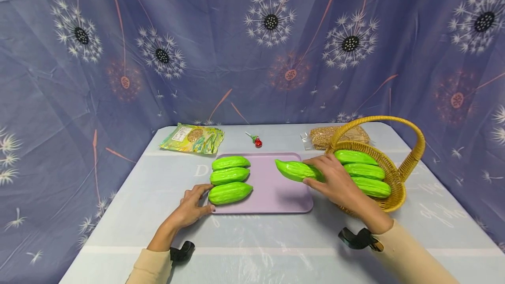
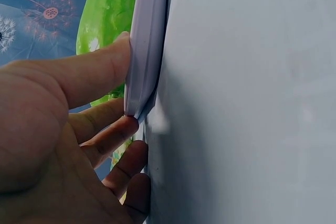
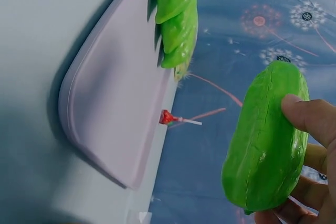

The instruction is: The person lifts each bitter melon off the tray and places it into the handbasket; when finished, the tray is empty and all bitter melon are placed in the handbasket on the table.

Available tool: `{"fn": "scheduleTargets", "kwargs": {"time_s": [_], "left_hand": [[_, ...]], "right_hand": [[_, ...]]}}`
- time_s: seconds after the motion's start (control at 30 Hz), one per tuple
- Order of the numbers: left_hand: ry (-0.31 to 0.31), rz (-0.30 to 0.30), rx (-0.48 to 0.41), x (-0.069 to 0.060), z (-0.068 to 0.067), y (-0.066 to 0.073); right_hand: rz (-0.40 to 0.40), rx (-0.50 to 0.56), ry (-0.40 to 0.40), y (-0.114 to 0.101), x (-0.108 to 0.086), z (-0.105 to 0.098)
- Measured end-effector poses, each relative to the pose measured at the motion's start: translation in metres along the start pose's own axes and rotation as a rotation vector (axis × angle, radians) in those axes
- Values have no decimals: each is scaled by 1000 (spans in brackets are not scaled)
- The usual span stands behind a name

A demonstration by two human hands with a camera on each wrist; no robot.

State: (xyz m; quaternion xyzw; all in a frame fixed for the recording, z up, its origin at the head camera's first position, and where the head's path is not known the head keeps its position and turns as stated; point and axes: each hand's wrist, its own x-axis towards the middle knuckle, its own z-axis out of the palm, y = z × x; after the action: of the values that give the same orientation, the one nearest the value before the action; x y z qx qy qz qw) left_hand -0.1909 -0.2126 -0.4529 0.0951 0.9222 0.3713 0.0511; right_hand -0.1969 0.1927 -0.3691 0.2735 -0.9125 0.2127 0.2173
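My right hand holds a ridged green papaya above the right part of the lilac tray. In the right wrist view, the thumb lies across this papaya and the fingers curl behind it. Three more papayas lie in a column on the tray's left side, tips pointing right. My left hand grips the tray's near left corner. In the left wrist view, its thumb is against the tray rim and fingertips touch the edge. Three papayas sit in the wicker basket at the right.
The basket's tall handle arches up at the right. Along the back of the table lie a green-yellow packet, a red lollipop and a clear bag of brown grains. A dandelion-patterned cloth hangs behind.
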Motion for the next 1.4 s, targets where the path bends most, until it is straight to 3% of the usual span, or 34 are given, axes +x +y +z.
{"fn": "scheduleTargets", "kwargs": {"time_s": [0.2,0.7,0.97,1.4], "left_hand": [[-2,-1,-6,0,0,0],[-1,-5,3,-1,-1,1],[1,0,6,-1,-1,1],[-1,3,-3,-2,-2,3]], "right_hand": [[-19,-15,59,6,-12,-16],[18,-105,119,28,-45,-54],[83,-98,67,44,-64,-65],[191,-141,-22,70,-86,-65]]}}
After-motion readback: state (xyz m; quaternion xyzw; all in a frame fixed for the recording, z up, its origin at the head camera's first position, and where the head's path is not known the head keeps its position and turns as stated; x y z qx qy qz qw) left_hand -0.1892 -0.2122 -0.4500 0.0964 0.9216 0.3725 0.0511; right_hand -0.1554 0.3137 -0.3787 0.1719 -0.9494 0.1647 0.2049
